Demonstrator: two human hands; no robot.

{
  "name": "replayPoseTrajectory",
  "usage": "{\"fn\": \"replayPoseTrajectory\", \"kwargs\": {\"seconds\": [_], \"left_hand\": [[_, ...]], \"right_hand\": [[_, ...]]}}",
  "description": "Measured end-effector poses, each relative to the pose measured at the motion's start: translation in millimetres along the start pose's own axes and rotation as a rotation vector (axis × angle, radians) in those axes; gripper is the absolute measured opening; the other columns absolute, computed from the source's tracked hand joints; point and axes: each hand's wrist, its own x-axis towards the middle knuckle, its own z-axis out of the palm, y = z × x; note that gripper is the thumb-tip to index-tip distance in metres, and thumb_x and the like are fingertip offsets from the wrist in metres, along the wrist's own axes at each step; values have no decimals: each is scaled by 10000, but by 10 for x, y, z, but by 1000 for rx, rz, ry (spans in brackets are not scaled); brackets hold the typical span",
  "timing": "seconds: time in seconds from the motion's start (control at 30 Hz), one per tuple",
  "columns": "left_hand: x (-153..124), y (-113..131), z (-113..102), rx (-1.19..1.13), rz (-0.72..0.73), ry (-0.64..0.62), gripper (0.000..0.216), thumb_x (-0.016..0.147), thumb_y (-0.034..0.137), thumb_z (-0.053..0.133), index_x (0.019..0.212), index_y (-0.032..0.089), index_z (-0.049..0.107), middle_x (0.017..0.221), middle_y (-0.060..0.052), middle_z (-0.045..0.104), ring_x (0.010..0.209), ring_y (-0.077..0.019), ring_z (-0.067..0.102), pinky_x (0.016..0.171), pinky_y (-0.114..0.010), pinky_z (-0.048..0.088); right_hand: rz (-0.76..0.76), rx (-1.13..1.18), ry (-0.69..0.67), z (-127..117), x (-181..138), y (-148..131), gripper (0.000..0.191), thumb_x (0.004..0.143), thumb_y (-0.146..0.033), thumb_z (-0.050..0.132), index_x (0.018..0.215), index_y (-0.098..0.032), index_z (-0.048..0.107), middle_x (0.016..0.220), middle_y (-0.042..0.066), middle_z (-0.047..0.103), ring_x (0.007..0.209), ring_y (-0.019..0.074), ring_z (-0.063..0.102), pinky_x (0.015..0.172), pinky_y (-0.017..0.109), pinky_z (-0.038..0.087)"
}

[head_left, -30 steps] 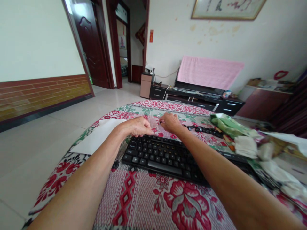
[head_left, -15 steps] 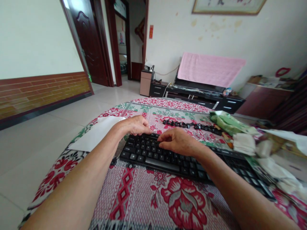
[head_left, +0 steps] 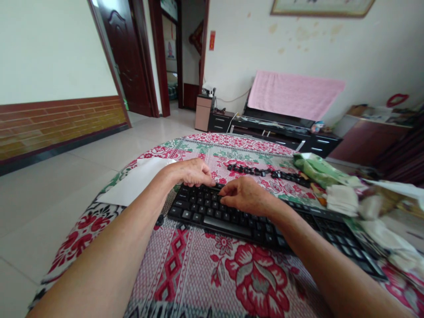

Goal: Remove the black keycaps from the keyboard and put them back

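A black keyboard [head_left: 212,215] lies across a round table covered with a red floral cloth [head_left: 232,278]. My left hand [head_left: 194,172] has its fingers curled together, tips pressing on the keyboard's far left edge. My right hand [head_left: 247,197] lies on the upper rows of keys, its fingers bent in a pinch toward the left hand; what they pinch is hidden. Just beyond the keyboard, a row of loose black keycaps [head_left: 265,172] lies on the cloth, apart from both hands.
A white sheet [head_left: 137,182] lies at the table's left edge. At the right are a green bag [head_left: 318,169], folded white tissues [head_left: 341,198] and crumpled papers. Beyond the table stand a low dark cabinet with a pink towel [head_left: 294,94], and a tiled floor with open doorways.
My right hand drew back from the cloth beyond the keyboard onto the upper keys, uncovering the row of keycaps. The left hand stayed at the keyboard's far edge.
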Motion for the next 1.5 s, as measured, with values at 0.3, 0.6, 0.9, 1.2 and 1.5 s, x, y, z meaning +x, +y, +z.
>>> {"fn": "replayPoseTrajectory", "kwargs": {"seconds": [0.3, 0.6, 0.9, 1.2, 1.5], "left_hand": [[-5, 46, 26, -58, 21, -44, 282, 576, 456, 495, 670, 191, 521, 514, 28, 434, 432, -69, 384, 387, -193, 286], [-3, 59, 21, -40, -7, -62, 292, 561, 454, 505, 670, 184, 527, 498, 30, 431, 413, -64, 375, 385, -194, 273], [48, 96, 144, 55, 32, -141, 395, 499, 532, 517, 685, 186, 552, 533, 20, 442, 464, -83, 396, 398, -199, 282], [108, 146, 210, 214, -10, -58, 362, 486, 503, 523, 646, 180, 563, 523, 22, 474, 462, -81, 401, 396, -195, 261], [72, 168, 199, 114, -20, -101, 314, 521, 462, 510, 639, 173, 549, 495, 24, 443, 425, -78, 382, 381, -200, 264]], "right_hand": [[13, 58, -99, -102, 7, 2, 174, 627, -257, 478, 652, -144, 608, 501, -38, 438, 443, 43, 318, 399, 182, 244], [61, 41, -81, -66, 14, -40, 188, 619, -275, 489, 668, -143, 612, 517, -27, 476, 450, 48, 340, 405, 187, 255], [33, 51, -81, -40, 30, 50, 189, 605, -295, 515, 653, -144, 616, 498, -32, 470, 436, 43, 332, 396, 189, 241], [24, 65, -78, -33, 35, 100, 256, 604, -328, 531, 756, -153, 639, 573, -11, 566, 472, 55, 390, 422, 189, 273], [-46, 45, -25, -184, 49, 145, 276, 690, -337, 430, 752, -160, 632, 611, -12, 569, 529, 68, 445, 481, 189, 316]]}}
